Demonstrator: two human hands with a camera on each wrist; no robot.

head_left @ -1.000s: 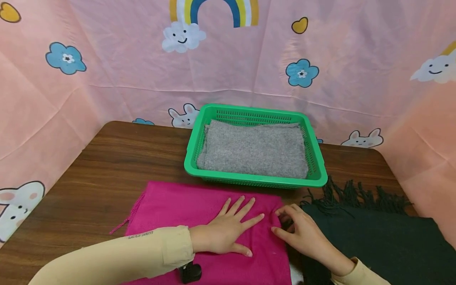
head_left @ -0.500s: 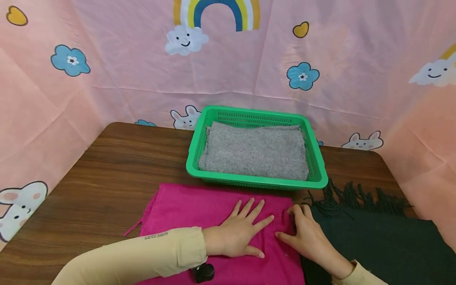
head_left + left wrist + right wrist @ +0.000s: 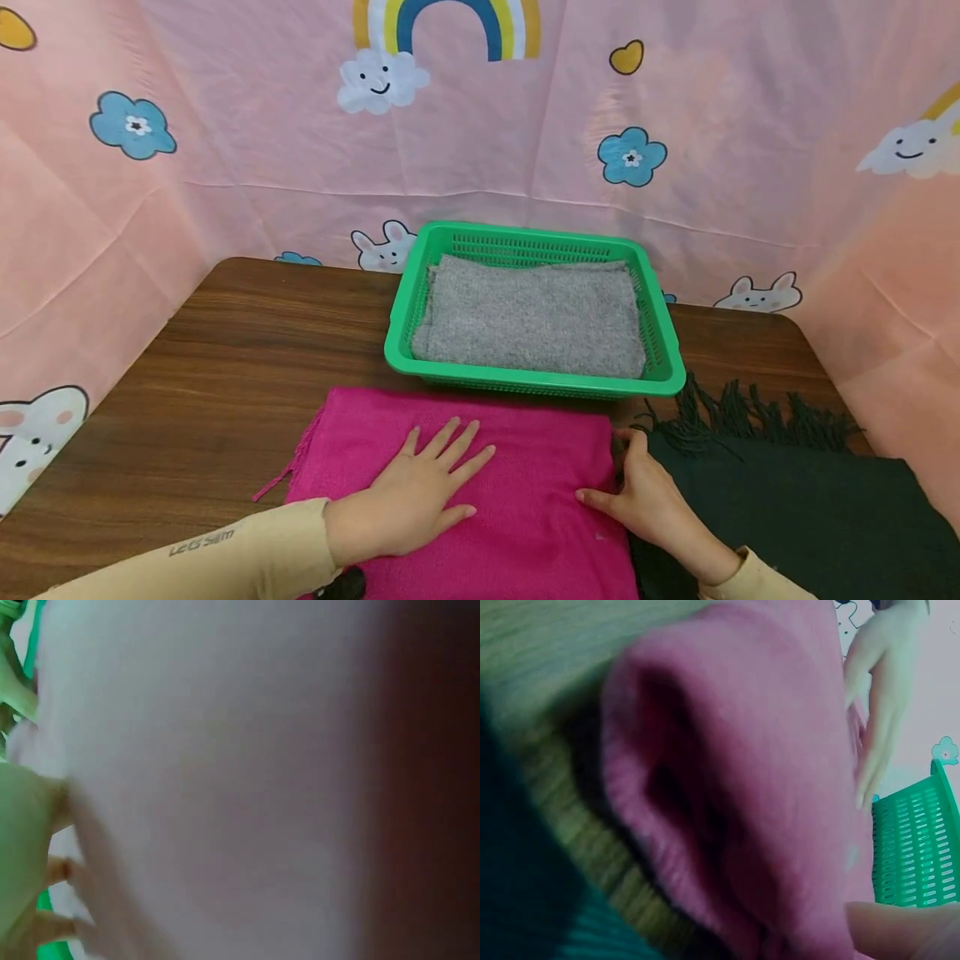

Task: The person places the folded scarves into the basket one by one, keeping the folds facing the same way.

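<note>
The left hand has slid leftward, flat and open on the pink scarf, smoothing it, while the right hand grips its right edge.

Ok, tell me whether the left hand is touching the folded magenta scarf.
Touching. The head view shows the left hand lying flat, fingers spread, on the folded magenta scarf.

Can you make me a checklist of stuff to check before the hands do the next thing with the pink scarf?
1. Left hand flat on the pink scarf: ok.
2. Right hand at the scarf's right edge: ok.
3. Scarf lying smooth, no big wrinkles: ok.
4. Green basket has room on top of the gray cloth: ok.
5. Dark scarf clear of the pink one: cannot tell, they meet under the right hand.
</note>
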